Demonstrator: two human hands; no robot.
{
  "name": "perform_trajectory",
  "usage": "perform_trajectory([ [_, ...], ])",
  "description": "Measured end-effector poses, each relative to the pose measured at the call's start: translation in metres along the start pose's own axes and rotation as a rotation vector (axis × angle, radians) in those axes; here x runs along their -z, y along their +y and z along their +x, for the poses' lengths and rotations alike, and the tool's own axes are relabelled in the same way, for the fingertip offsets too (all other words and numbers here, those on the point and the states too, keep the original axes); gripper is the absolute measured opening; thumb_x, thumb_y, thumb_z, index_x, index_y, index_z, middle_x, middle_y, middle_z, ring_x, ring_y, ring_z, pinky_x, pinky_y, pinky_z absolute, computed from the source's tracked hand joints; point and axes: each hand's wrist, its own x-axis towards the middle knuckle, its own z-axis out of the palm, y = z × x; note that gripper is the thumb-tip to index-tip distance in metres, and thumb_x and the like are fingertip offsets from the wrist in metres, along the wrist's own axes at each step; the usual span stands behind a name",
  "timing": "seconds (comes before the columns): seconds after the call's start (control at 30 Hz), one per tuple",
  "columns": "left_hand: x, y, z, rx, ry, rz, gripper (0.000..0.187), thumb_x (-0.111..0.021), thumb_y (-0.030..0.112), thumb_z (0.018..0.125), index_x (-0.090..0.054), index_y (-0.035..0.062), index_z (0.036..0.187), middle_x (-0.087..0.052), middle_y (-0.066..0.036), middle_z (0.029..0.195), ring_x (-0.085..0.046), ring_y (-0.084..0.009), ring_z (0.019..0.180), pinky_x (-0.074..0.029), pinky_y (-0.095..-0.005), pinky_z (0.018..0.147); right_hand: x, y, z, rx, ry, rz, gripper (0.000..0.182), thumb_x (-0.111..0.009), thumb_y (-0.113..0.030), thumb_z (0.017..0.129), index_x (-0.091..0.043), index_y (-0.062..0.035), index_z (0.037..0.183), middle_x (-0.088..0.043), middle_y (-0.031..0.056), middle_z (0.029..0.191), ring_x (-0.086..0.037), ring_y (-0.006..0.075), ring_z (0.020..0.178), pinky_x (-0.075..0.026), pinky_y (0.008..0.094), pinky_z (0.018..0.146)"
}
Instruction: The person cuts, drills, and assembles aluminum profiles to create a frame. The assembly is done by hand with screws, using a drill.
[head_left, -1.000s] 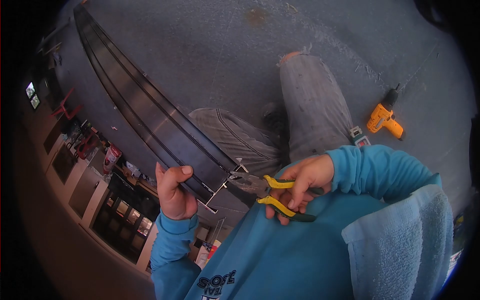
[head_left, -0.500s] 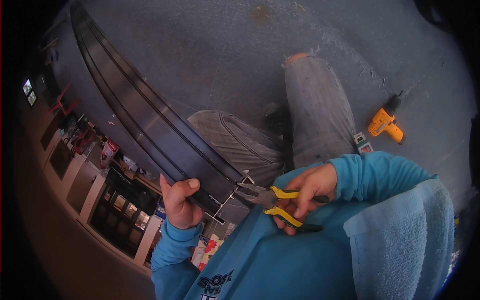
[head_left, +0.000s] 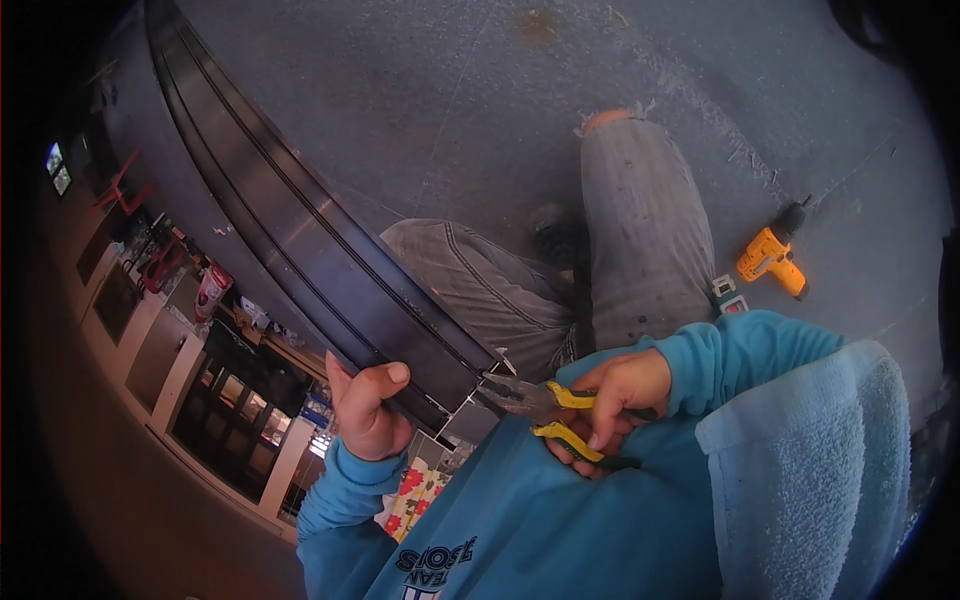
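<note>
A long dark metal profile (head_left: 330,250) with lengthwise grooves runs from the far upper left down to my lap. My left hand (head_left: 370,410) grips its near end along the lower edge, thumb lying on top and fingers hidden beneath. In my right hand (head_left: 622,400) are pliers (head_left: 535,400) with yellow and black handles. The handles are spread apart, and the plier jaws reach the cut end of the profile at its right corner, where a thin pale metal edge shows.
On the grey floor (head_left: 480,130) to the right lies a yellow cordless drill (head_left: 770,262). A tape measure (head_left: 729,293) is beside my leg. A light blue towel (head_left: 810,470) hangs over my right side. Shelves and cluttered goods (head_left: 240,390) stand at the left.
The view has shifted slightly. The pliers stay at the profile's end, and my left hand keeps its place on the profile.
</note>
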Motion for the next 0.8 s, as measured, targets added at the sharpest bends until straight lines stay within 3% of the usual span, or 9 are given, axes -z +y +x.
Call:
perform_trajectory([
  [0.23,0.000,0.001,0.002,-0.006,0.013,0.008,0.060,-0.051,-0.005,0.066,-0.045,-0.0030,0.125,-0.062,-0.021,0.112,-0.066,-0.0346,0.099,-0.055,-0.0450,0.090,-0.008,-0.009,-0.002,-0.049,0.057,-0.069,0.039,-0.057,0.001,0.068,-0.053,0.0027,0.107,-0.060,0.0151,0.094,-0.060,0.0254,0.090,-0.049,0.0339,0.082],
  [0.3,-0.003,0.001,0.003,-0.031,0.049,0.196,0.067,-0.056,0.013,0.067,-0.041,-0.0097,0.128,-0.055,-0.028,0.116,-0.063,-0.0359,0.096,-0.056,-0.0436,0.083,-0.011,-0.009,0.000,-0.041,0.088,-0.084,0.039,-0.057,0.001,0.068,-0.053,0.0032,0.107,-0.060,0.0150,0.094,-0.060,0.0253,0.089,-0.049,0.0335,0.083],
  [0.57,0.001,0.000,0.007,-0.034,0.067,0.224,0.067,-0.057,0.014,0.068,-0.041,-0.0100,0.128,-0.055,-0.027,0.114,-0.063,-0.0363,0.095,-0.058,-0.0438,0.080,-0.015,-0.010,0.003,-0.048,0.164,-0.128,0.040,-0.054,0.003,0.068,-0.053,0.0040,0.108,-0.061,0.0133,0.093,-0.060,0.0227,0.089,-0.047,0.0298,0.082],
  [0.63,0.001,0.000,0.007,-0.029,0.078,0.221,0.067,-0.057,0.014,0.067,-0.041,-0.0099,0.128,-0.055,-0.027,0.114,-0.063,-0.0363,0.095,-0.058,-0.0437,0.080,-0.017,-0.011,0.005,-0.037,0.234,-0.237,0.031,-0.050,0.001,0.068,-0.059,0.0032,0.097,-0.061,0.0138,0.092,-0.064,0.0229,0.088,-0.051,0.0306,0.079],
  [0.8,0.000,-0.001,0.006,-0.029,0.117,0.209,0.067,-0.056,0.013,0.067,-0.040,-0.0096,0.128,-0.055,-0.028,0.114,-0.063,-0.0370,0.095,-0.057,-0.0445,0.080,-0.023,-0.012,0.008,-0.053,0.297,-0.263,0.032,-0.050,0.002,0.066,-0.060,0.0025,0.096,-0.062,0.0133,0.088,-0.064,0.0227,0.085,-0.051,0.0300,0.077],
])
